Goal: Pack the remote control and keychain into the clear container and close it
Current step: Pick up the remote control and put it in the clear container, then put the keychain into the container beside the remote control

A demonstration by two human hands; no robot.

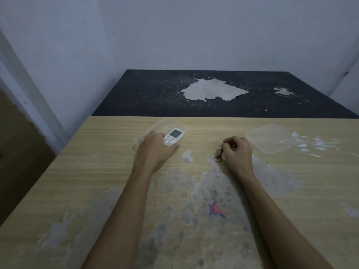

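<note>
My left hand (pixel 155 147) grips a white remote control (pixel 173 136) with a small grey screen, holding it over the open clear container (pixel 165 124) at the table's middle left. The remote's screen end points away from me, and its near end is covered by my fingers. My right hand (pixel 238 149) is closed on a small metal keychain (pixel 219 155), whose ring and clasp stick out at the left of my fist, low on the table. The clear lid (pixel 270 140) lies flat to the right of that hand, apart from the container.
The light wooden table (pixel 108 171) has worn grey patches and a red and blue scribble (pixel 216 209). Behind it stands a dark surface (pixel 155 94) with peeled white patches. Grey walls close the back and left. White smears mark the table's right side.
</note>
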